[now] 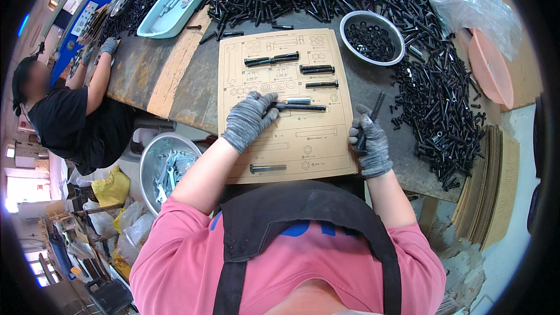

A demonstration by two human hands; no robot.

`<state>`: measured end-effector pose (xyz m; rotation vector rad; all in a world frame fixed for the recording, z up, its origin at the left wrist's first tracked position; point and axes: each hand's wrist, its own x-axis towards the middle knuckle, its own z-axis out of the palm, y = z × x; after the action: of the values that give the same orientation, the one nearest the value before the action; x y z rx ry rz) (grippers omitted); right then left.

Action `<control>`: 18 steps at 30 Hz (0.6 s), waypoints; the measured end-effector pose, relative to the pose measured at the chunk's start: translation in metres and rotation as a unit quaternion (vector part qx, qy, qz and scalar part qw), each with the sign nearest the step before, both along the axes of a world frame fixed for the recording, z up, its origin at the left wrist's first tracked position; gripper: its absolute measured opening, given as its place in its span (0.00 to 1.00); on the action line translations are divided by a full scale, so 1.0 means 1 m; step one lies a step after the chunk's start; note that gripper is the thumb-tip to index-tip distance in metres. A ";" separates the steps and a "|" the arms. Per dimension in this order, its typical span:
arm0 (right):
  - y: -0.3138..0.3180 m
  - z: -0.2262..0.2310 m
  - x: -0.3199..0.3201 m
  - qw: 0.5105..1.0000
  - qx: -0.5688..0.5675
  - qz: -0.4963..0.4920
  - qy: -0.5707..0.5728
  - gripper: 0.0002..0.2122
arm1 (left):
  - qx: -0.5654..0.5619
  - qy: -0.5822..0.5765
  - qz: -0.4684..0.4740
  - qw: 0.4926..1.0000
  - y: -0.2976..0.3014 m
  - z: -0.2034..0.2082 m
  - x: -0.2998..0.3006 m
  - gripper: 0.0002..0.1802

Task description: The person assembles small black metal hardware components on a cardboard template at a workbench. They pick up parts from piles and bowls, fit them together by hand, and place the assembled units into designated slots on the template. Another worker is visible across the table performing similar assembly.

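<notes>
Pink shirt [350, 268] and black apron [303, 201] sit nearest; cardboard sheet [326, 154] beyond. Step looks like laying bolts on printed outlines [315, 132]. Your left hand [249, 119] is at a dark bolt [309, 107] mid-sheet; can't tell if it's pinching. Your right hand [371, 142] wraps a second dark bolt [378, 105], tilted, by the sheet's right edge. Next likely calls for matching it to an uncovered outline.

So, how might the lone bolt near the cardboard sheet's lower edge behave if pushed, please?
The bolt has a dark metallic sheen, so it is probably stiff and heavy. Its long, round-looking shank may roll on the flat cardboard sheet, though the wider head would likely make it curve.
</notes>
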<state>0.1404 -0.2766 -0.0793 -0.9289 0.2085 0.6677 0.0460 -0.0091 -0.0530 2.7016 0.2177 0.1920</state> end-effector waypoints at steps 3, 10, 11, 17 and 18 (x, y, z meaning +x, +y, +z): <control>-0.011 -0.003 0.003 1.000 0.001 -0.008 -0.009 0.16 | 0.003 0.041 -0.012 0.999 -0.004 0.002 0.000 0.16; -0.009 0.000 -0.004 0.999 -0.028 -0.004 -0.026 0.16 | -0.019 0.047 -0.039 0.998 -0.011 0.002 0.002 0.14; -0.008 0.001 -0.006 0.999 -0.004 0.015 -0.050 0.16 | -0.028 0.045 -0.040 0.998 -0.010 0.003 0.001 0.14; 0.012 0.021 -0.014 0.978 -0.101 0.102 -0.153 0.17 | -0.023 -0.016 -0.029 0.999 -0.015 0.013 -0.005 0.21; 0.015 0.028 -0.014 0.957 -0.150 0.142 -0.204 0.17 | -0.031 -0.034 -0.026 0.999 -0.017 0.015 -0.009 0.23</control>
<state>0.1260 -0.2620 -0.0518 -1.3840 -0.2018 0.7014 0.0367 -0.0261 -0.0377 2.6309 0.1308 0.2582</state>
